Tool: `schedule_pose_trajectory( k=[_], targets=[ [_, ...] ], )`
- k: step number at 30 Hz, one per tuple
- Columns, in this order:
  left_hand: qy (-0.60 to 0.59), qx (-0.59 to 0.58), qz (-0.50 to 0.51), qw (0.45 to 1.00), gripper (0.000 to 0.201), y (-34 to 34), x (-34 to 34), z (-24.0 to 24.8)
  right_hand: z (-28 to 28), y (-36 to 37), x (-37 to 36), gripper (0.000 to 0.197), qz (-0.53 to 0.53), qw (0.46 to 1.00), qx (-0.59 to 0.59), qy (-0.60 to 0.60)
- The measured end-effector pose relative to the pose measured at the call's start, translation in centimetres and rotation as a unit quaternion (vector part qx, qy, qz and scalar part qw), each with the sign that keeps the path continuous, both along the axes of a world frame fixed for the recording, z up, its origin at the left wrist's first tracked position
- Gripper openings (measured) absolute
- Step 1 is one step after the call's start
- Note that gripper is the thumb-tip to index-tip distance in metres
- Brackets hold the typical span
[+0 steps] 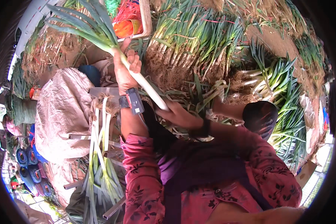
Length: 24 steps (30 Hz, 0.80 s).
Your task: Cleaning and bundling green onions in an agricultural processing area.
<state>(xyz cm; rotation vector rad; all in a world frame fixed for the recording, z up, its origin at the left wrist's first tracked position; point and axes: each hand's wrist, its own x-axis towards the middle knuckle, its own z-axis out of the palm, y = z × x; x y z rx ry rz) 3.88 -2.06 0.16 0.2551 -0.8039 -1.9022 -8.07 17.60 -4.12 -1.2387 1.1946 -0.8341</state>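
Note:
A long leek (pixel 147 87) with a white stalk and spread green leaves slants across the middle, its leaves toward the upper left. My left hand (pixel 127 67) is wrapped round the stalk just below the leaves, and a dark device is strapped to that wrist. At the lower white end, my right hand (pixel 175 115) has its fingers closed about the stalk; they are dim and slightly blurred. Left of my lap, several pale-stalked leeks (pixel 97 149) lie with roots toward the top, across metal bars (pixel 115 207).
Beyond my hands lies a bank of rooted leeks (pixel 194 41), with another pile (pixel 283 100) to the right. A pale-rimmed container (pixel 146 18) with red and orange ties stands at the top. A sack-covered heap (pixel 61 112) fills the left, near blue rolls (pixel 28 170).

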Motion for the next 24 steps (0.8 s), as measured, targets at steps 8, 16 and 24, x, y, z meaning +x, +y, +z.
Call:
schedule_pose_trajectory(
  k=[8,16,24],
  targets=[
    [-0.030,-0.096,-0.001,0.995,0.053,0.7,2.9,2.8,-14.9,12.9,-11.1,0.039,0.244,0.829,-0.255,0.433],
    [-0.081,-0.077,0.132,0.985,0.050,2.0,4.9,2.3,-3.0,1.6,-6.8,0.041,-0.081,0.985,-0.017,-0.155],
    [-0.572,-0.156,0.644,0.483,0.020,9.6,22.4,-3.7,-12.4,4.0,-9.7,0.031,0.013,0.994,0.004,0.106]
  ],
)
